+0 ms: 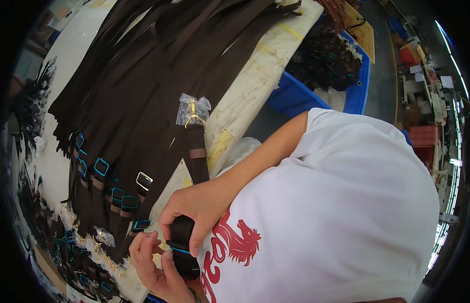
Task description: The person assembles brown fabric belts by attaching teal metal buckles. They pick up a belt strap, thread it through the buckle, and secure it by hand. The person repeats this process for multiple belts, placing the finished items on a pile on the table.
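Observation:
My right hand (197, 207) is closed round a dark brown strap (183, 232), folded into a thick loop, with a blue-edged buckle (180, 248) across it. Thumb and fingers press it from both sides. Just left of the buckle, my left hand (154, 265) has its thumb and forefinger tips close together by the strap's edge; the other fingers are bent and raised. Whatever lies between those tips is hidden. Above my right wrist, another brown strap (197, 151) ends in a gold clasp (194, 113) wrapped in clear plastic.
A thick pile of brown straps (144, 76) covers the pale worktable (245, 96), several with blue-edged buckles (101, 166). One buckle (143, 181) shines gold. Another heap of buckled straps (78, 252) lies lower left. A blue crate (316, 101) of dark straps stands beyond the table edge.

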### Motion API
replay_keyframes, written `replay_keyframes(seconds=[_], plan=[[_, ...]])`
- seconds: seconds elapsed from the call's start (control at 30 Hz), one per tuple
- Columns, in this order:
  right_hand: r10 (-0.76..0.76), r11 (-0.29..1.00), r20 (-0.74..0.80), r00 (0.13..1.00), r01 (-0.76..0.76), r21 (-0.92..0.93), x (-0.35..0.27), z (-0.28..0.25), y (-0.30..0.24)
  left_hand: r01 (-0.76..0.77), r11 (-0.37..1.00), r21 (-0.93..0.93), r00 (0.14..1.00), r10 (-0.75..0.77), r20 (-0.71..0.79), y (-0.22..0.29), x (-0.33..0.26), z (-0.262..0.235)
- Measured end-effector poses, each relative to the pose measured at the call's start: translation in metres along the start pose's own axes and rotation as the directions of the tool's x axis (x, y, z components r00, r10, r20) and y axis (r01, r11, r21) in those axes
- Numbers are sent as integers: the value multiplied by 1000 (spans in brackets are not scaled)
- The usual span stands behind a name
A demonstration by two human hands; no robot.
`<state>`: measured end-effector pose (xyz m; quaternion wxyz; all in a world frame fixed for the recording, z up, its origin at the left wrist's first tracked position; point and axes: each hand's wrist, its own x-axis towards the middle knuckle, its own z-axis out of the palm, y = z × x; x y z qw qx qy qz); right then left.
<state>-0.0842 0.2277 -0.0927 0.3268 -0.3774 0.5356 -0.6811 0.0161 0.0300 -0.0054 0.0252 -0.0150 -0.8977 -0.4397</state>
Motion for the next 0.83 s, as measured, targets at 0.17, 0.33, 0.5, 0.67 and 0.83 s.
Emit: replay_keyframes(seconds=[0.17,0.33,0.5,0.67,0.83], plan=[[143,971,112,983,-161,175,3,-5,-12,-239,971,7,956,234,175,-14,18,-15],[75,995,231,970,-90,54,10,6,-10,-51,837,-545,995,89,43,-18,29,-6],[81,997,160,984,-80,-13,8,-3,-16,-3,901,-434,989,67,132,-19,17,-3],[-32,897,176,984,106,-429,14,-41,-30,-119,604,-788,989,1,-149,-31,15,-18],[107,751,355,929,159,-641,36,-85,-48,-24,614,-789,999,34,-4,-48,12,-27]])
